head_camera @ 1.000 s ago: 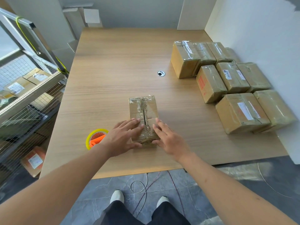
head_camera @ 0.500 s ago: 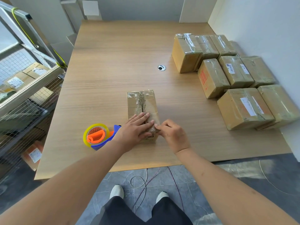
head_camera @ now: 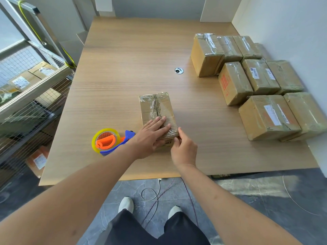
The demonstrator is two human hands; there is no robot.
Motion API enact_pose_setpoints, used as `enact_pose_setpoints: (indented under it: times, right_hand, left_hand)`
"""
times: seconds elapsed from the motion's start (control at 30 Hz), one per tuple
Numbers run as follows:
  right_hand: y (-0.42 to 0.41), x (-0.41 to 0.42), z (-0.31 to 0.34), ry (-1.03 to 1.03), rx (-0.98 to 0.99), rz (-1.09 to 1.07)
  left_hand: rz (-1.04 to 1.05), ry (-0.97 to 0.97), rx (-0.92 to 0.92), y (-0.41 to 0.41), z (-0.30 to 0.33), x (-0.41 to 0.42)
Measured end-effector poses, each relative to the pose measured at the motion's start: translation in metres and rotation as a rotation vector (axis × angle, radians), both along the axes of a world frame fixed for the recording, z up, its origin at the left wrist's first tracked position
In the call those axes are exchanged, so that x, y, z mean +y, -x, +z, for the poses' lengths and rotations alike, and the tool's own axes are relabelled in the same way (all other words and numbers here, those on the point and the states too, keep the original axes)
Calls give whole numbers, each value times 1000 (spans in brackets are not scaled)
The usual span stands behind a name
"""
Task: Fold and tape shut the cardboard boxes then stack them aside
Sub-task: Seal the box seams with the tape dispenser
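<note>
Left hand (head_camera: 150, 137) lies flat, fingers straight, on the taped box (head_camera: 158, 114). Right hand (head_camera: 184, 149), fingers curled, pinches its near corner; tape dispenser (head_camera: 109, 141) beside.

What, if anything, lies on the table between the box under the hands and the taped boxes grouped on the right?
Nothing visible. Bare table runs from the box to the taped boxes. The tape dispenser sits on the opposite side, beside the left hand.

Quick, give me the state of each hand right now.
Left hand: open, fingers flat, pressing on top of the taped cardboard box.
Right hand: fingers curled, pinching the box's near end.
</note>
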State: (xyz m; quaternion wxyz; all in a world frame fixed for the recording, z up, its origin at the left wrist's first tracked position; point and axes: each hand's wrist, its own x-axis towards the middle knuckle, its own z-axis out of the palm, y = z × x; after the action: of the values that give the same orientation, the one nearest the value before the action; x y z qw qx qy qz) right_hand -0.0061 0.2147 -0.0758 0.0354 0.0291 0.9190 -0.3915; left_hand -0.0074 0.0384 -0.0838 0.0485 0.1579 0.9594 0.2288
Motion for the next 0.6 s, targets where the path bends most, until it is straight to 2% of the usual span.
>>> enact_pose_setpoints:
  times: [0.07,0.13,0.23,0.4,0.6]
  right_hand:
    - [2,3,4,33,-35,-12]
    - [6,5,7,64,-76,-23]
    - [10,2,4,97,-96,-4]
    - [9,-11,0,97,-118,-46]
    - [13,-29,4,80,-160,-217]
  left_hand:
    - [-34,32,-2,-3,8,-11]
    - [12,67,47,-9,11,-24]
    - [44,94,14,-18,7,-39]
    - [65,46,-20,-15,3,-42]
    - [111,-2,-34,-15,-2,-31]
